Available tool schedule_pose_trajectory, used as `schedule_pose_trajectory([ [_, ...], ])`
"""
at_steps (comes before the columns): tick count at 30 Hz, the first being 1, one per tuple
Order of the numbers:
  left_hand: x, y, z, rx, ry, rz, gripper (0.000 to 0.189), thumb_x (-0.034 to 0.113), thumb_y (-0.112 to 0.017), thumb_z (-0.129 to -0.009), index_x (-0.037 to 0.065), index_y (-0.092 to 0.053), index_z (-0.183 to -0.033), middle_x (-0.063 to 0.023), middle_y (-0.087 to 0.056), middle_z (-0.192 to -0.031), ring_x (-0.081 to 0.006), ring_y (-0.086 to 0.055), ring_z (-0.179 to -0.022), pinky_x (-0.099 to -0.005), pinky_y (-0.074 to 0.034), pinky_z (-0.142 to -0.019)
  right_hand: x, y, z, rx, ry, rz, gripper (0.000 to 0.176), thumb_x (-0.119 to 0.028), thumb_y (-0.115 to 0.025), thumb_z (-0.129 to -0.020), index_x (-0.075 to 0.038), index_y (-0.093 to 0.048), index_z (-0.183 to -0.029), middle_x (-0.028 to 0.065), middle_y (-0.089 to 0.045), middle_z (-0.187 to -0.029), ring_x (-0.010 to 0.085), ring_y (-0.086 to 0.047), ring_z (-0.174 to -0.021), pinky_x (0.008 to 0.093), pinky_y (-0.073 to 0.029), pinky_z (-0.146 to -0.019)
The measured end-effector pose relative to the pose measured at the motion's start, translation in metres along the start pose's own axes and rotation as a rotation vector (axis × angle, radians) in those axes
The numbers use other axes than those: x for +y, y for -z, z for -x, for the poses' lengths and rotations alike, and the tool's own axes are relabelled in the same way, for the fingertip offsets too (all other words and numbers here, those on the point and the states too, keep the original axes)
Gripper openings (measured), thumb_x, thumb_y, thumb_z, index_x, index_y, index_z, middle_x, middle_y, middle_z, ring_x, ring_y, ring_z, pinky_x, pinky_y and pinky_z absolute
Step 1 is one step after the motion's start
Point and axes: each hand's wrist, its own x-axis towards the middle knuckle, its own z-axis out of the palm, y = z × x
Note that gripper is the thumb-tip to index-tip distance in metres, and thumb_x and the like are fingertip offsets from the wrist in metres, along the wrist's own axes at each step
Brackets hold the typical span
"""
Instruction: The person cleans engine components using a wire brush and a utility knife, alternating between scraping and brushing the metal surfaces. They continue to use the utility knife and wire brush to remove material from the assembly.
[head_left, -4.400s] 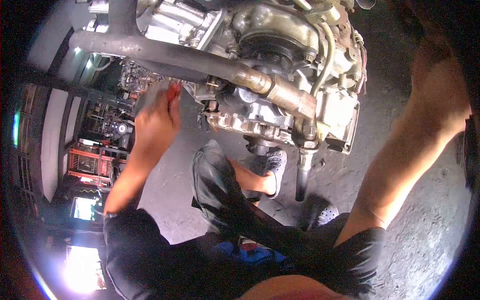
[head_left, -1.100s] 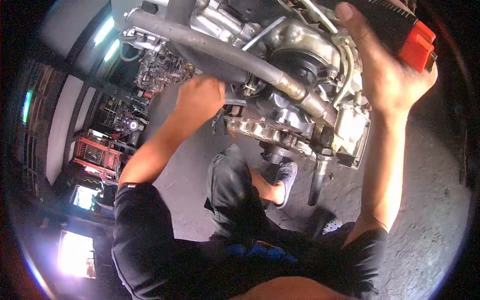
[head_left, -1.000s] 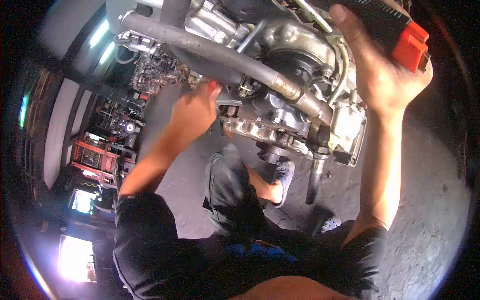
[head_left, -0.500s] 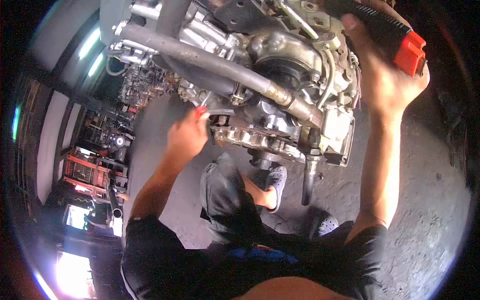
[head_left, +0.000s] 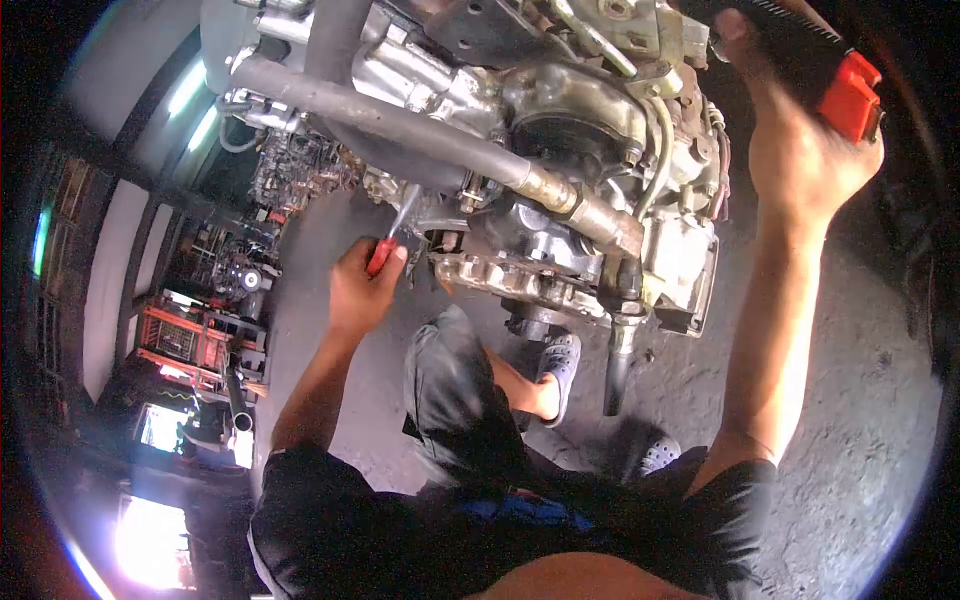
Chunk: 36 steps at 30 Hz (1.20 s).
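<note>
A screwdriver (head_left: pixel 381 256) with a red handle is gripped in my left hand (head_left: pixel 362 292), left of the engine (head_left: pixel 560 90). Its metal shaft points up towards the engine's left side, near the end of a toothed or scalloped metal part (head_left: pixel 520 282). At the upper right my right hand (head_left: pixel 805 170) is wrapped round a long dark object with a red end piece (head_left: pixel 852 97) and a ribbed edge. This hand is beside the engine's right side, and its thumb points up along the dark object. What kind of object it is, I cannot tell.
A thick grey hose (head_left: pixel 400 118) runs diagonally across the engine, and a short pipe (head_left: pixel 618 370) hangs down at its front. My foot in a grey clog (head_left: pixel 560 375) stands below it on the concrete floor (head_left: pixel 840 400). An orange rack (head_left: pixel 170 335) and other machinery line the left.
My left hand has drawn down and slightly left with the screwdriver, showing more of its shaft. My right hand and the red-ended object have shifted a little to the right.
</note>
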Motion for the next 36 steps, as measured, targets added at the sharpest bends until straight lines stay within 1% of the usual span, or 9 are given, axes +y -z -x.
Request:
schedule_pose_trajectory([
  [8,0.027,0.003,-0.023,-0.136,-0.121,0.008,0.034,0.033,-0.057,-0.093,0.0,-0.057,-0.085,-0.0095,-0.049,-0.062,-0.0136,-0.045,-0.06,-0.0305,-0.039,-0.055,0.026,0.0,-0.001,-0.08,0.177,-0.078,0.033,-0.001,-0.075,-0.073,0.001,-0.061,-0.103,0.012,-0.067,-0.087,0.0167,-0.066,-0.07,0.0275,-0.057,-0.063],
  [10,0.026,-0.004,-0.025,-0.053,-0.219,-0.013,0.033,0.033,-0.055,-0.094,0.001,-0.058,-0.089,-0.0134,-0.054,-0.065,-0.0219,-0.052,-0.06,-0.0337,-0.042,-0.057,0.022,-0.001,0.002,-0.088,0.08,-0.164,0.033,-0.001,-0.075,-0.073,0.001,-0.061,-0.103,0.0126,-0.067,-0.088,0.0176,-0.067,-0.072,0.028,-0.058,-0.063],
  [14,0.034,-0.014,-0.028,0.022,-0.298,-0.127,0.034,0.036,-0.052,-0.095,0.003,-0.059,-0.096,-0.0199,-0.062,-0.076,-0.0388,-0.061,-0.071,-0.0408,-0.047,-0.063,0.026,-0.003,0.003,-0.079,0.202,-0.099,0.032,-0.001,-0.074,-0.074,0.002,-0.061,-0.103,0.0128,-0.067,-0.086,0.0179,-0.067,-0.072,0.0283,-0.058,-0.062],
  [17,0.041,-0.014,-0.028,0.044,-0.226,-0.16,0.033,0.036,-0.052,-0.095,0.004,-0.059,-0.096,-0.02,-0.063,-0.079,-0.0418,-0.062,-0.077,-0.0443,-0.047,-0.065,0.027,0.003,0.0,-0.109,0.173,-0.065,0.031,0.0,-0.073,-0.074,0.002,-0.061,-0.103,0.013,-0.067,-0.086,0.018,-0.067,-0.072,0.0286,-0.059,-0.062],
  [23,0.03,-0.031,-0.052,0.12,-0.318,-0.315,0.031,0.034,-0.052,-0.095,0.004,-0.06,-0.093,-0.0207,-0.063,-0.077,-0.0422,-0.062,-0.075,-0.0462,-0.047,-0.063,0.015,-0.015,0.007,-0.087,0.178,-0.355,0.032,-0.002,-0.073,-0.075,0.002,-0.06,-0.104,0.0141,-0.066,-0.088,0.0197,-0.067,-0.074,0.0291,-0.059,-0.062],
  [27,0.035,-0.021,-0.026,0.039,-0.287,-0.123,0.033,0.036,-0.053,-0.094,0.003,-0.059,-0.091,-0.022,-0.061,-0.076,-0.043,-0.061,-0.073,-0.0449,-0.046,-0.061,0.022,-0.008,-0.009,-0.362,0.345,-0.448,0.041,-0.005,-0.077,-0.072,0.001,-0.057,-0.107,0.0143,-0.065,-0.089,0.0217,-0.068,-0.079,0.0334,-0.06,-0.067],
  [31,-0.024,-0.006,0.017,-0.051,-0.143,-0.165,0.037,0.038,-0.055,-0.093,0.002,-0.059,-0.089,-0.0217,-0.059,-0.074,-0.0414,-0.06,-0.068,-0.0405,-0.046,-0.06,0.022,-0.005,0.011,-0.57,-0.046,-0.321,0.042,-0.007,-0.078,-0.072,-0.003,-0.06,-0.109,0.0134,-0.068,-0.098,0.0241,-0.069,-0.085,0.0358,-0.061,-0.07],
  [34,-0.054,-0.011,0.043,0.06,-0.074,-0.168,0.039,0.039,-0.053,-0.094,0.001,-0.059,-0.09,-0.0162,-0.059,-0.07,-0.0291,-0.059,-0.062,-0.0359,-0.045,-0.058,0.017,-0.017,0.028,-0.572,-0.299,-0.181,0.027,0.002,-0.075,-0.071,0.002,-0.068,-0.097,0.0037,-0.069,-0.083,0.0106,-0.063,-0.075,0.0238,-0.051,-0.071],
  [36,-0.091,-0.019,0.059,0.082,0.063,-0.007,0.042,0.041,-0.052,-0.094,0.0,-0.059,-0.09,-0.0115,-0.057,-0.069,-0.021,-0.055,-0.063,-0.033,-0.044,-0.058,0.025,-0.023,0.04,-0.613,-0.323,-0.086,0.031,-0.004,-0.08,-0.069,-0.006,-0.069,-0.098,0.0003,-0.07,-0.081,0.0062,-0.062,-0.075,0.0226,-0.05,-0.072],
])
